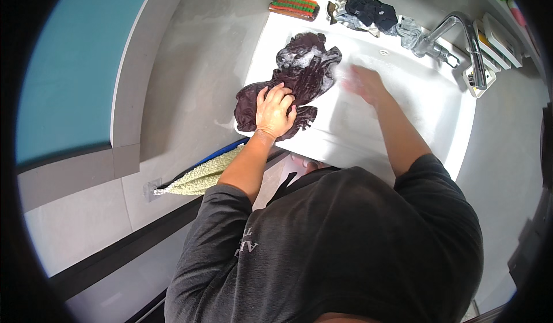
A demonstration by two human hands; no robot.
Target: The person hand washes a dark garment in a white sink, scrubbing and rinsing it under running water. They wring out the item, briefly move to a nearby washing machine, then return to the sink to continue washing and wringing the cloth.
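Note:
A dark maroon wet cloth [303, 68] with soap suds lies spread over the left slope of a white sink [438, 101]. My left hand [275, 111] presses down on the cloth's near end, fingers curled into the fabric. My right hand [364, 83] is blurred, just right of the cloth above the sink basin, holding nothing that I can make out.
A scrub brush [294, 6] with green and red bristles lies on the grey counter behind the sink. A pile of dark and grey clothes [371, 13] sits by the chrome tap [461, 38]. Soap trays [498, 43] stand at right. A green towel [199, 177] hangs below the counter.

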